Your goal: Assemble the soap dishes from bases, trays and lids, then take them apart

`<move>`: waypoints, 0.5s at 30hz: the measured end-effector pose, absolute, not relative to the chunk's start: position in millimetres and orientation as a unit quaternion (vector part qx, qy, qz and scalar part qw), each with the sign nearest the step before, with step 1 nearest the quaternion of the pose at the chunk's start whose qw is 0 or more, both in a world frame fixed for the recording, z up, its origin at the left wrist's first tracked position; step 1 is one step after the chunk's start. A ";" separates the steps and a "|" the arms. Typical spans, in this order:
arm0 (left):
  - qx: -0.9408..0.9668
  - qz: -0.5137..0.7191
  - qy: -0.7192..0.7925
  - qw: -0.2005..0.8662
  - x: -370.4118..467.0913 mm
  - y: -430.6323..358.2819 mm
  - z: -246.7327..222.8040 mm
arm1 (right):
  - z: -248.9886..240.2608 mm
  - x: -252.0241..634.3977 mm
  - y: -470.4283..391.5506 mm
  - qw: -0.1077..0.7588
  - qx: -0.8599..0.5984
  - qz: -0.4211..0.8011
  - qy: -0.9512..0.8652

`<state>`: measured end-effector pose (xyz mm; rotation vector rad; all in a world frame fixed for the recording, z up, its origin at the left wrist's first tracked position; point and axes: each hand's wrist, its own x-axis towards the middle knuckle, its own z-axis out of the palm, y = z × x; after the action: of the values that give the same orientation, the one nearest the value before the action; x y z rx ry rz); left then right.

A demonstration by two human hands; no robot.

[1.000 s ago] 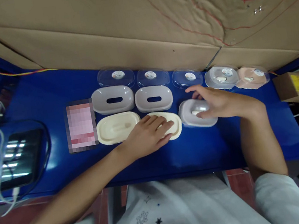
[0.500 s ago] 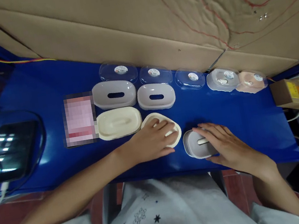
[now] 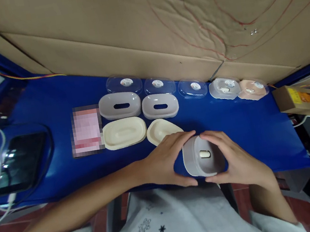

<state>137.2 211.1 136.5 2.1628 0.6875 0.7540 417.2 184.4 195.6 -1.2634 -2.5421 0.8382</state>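
A pale grey oval plastic box (image 3: 190,161) is between my two hands at the table's front, its inside turned up toward me. Through the slot in its bottom shows a cream piece (image 3: 205,154). My right hand (image 3: 233,156) grips the right side, thumb at the near edge and fingers at the far rim. Around the left side curves my left hand (image 3: 168,161), its fingertips and thumb at the box's edges, with a gap at the palm. Just behind my left hand lies a cream oval lid-like tray (image 3: 160,130), partly covered by the fingers.
Another cream tray (image 3: 124,132) lies left, below two grey slotted boxes (image 3: 120,111). Several clear covers (image 3: 192,89) line the cardboard wall, near a grey item (image 3: 224,88) and a peach one (image 3: 252,89). A tablet (image 3: 21,162) and cardboard box (image 3: 298,99) flank them.
My left hand has left the cream tray and moved right to the grey box. The box has shifted slightly left and toward me, its slot now facing the camera more.
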 end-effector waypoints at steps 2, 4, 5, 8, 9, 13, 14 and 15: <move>0.836 0.291 0.277 0.373 141.1 209.0 137.9 | 193.5 420.6 179.8 0.098 -0.436 0.270 -0.853; 0.833 0.283 0.293 0.374 147.0 206.8 137.7 | 189.0 425.9 174.5 0.098 -0.448 0.266 -0.848; 0.834 0.277 0.300 0.371 150.4 205.5 137.0 | 185.7 429.4 171.5 0.100 -0.454 0.267 -0.844; 0.838 0.276 0.303 0.361 161.7 200.5 134.3 | 173.4 442.7 162.4 0.122 -0.459 0.289 -0.831; 0.835 0.285 0.300 0.363 165.5 198.2 133.6 | 169.0 447.3 159.2 0.137 -0.456 0.304 -0.825; 0.801 0.316 0.291 0.417 177.8 187.3 133.8 | 151.6 459.6 147.1 0.232 -0.452 0.350 -0.787; 0.797 0.309 0.293 0.428 179.5 184.7 134.4 | 147.2 460.7 144.3 0.258 -0.453 0.354 -0.776; 0.796 0.299 0.296 0.435 180.5 182.5 135.2 | 142.7 461.2 141.6 0.280 -0.455 0.358 -0.766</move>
<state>180.5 182.5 135.2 1.9811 0.7373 0.7454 461.2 141.6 142.7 -1.2193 -2.0536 0.9612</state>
